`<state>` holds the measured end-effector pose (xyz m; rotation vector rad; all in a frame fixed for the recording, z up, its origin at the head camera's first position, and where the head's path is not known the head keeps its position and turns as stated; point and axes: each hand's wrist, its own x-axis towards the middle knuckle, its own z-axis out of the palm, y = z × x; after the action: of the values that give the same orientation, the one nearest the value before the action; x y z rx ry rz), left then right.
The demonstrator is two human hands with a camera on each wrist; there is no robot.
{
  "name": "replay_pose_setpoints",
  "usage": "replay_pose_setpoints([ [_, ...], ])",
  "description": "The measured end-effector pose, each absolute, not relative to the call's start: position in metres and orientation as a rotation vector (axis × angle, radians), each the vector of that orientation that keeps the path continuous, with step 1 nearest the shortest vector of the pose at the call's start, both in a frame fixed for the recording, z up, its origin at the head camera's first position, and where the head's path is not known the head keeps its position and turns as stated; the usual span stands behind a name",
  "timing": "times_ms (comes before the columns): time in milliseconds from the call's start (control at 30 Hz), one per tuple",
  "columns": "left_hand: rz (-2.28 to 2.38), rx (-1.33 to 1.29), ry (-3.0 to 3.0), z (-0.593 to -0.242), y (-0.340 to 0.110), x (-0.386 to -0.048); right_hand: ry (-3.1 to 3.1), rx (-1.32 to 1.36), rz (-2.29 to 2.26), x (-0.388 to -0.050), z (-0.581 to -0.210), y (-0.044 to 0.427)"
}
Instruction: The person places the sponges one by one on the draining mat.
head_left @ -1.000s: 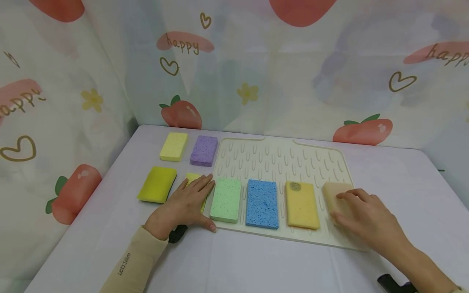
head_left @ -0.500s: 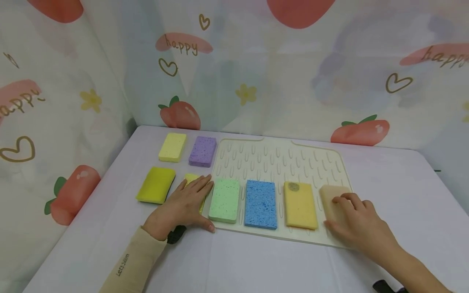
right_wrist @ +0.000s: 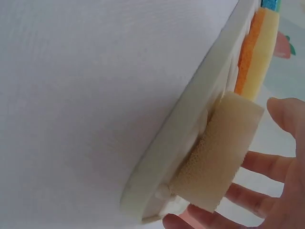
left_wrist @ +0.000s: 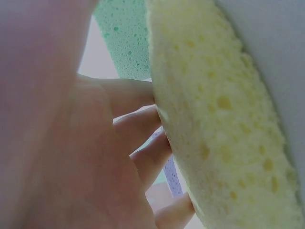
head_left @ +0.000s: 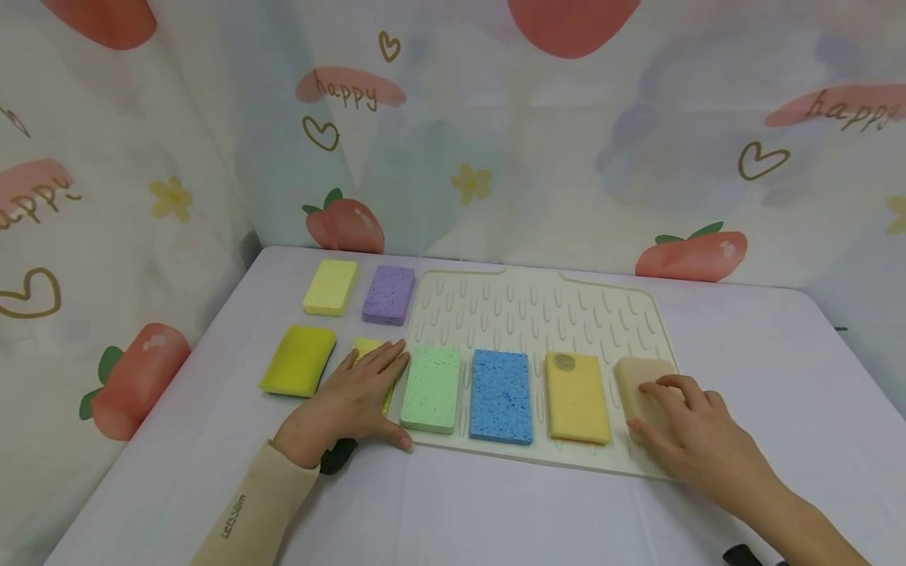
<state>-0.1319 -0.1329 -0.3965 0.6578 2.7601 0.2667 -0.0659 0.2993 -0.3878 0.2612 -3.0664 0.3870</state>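
A pale beige sponge (head_left: pixel 639 387) lies on the right end of a cream mat (head_left: pixel 538 303). My right hand (head_left: pixel 715 440) is over it, fingers loosely bent and touching it. In the right wrist view, the thumb stands apart from the beige sponge (right_wrist: pixel 224 148). My left hand (head_left: pixel 354 401) rests spread on a yellow sponge (head_left: pixel 368 344), mostly covered by that hand. The left wrist view has its fingers against the porous yellow sponge (left_wrist: pixel 219 109). Side by side on the mat are a green sponge (head_left: pixel 432 389), a blue sponge (head_left: pixel 501 397) and a yellow sponge with a dark spot (head_left: pixel 576 401).
Left of the mat lie a pale yellow sponge (head_left: pixel 330 288), a purple sponge (head_left: pixel 388 295) and a bright yellow pad (head_left: pixel 299 360). Printed cloth walls (head_left: pixel 552 173) stand behind and left of the white tabletop (head_left: pixel 495 511).
Over the last second, the right hand and the beige sponge have shifted slightly toward me and to the left. The left hand stays on its sponge. The head view has drifted a little.
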Motion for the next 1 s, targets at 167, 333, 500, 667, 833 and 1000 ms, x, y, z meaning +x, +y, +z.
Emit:
replay_pose_setpoints([
  [167,0.264,0.662,2.767,-0.398,-0.133,-0.132,-3.061,0.265,0.48,-0.067,-0.383,0.309],
  [333,0.259,0.662,2.765,-0.398,-0.133,-0.133,-3.039,0.27,0.567,-0.076,-0.379,0.327],
  [500,0.258,0.659,2.766,-0.398,-0.133,-0.132,-2.966,0.345,0.521,-0.091,-0.382,0.345],
  [667,0.262,0.657,2.766,-0.398,-0.132,-0.132,-2.858,0.477,0.366,-0.108,-0.388,0.359],
  [833,0.262,0.656,2.768,-0.399,-0.132,-0.132,-2.842,0.573,0.318,-0.128,-0.394,0.373],
  [1000,0.256,0.657,2.77,-0.399,-0.133,-0.132,-2.925,0.646,0.345,-0.145,-0.401,0.386],
])
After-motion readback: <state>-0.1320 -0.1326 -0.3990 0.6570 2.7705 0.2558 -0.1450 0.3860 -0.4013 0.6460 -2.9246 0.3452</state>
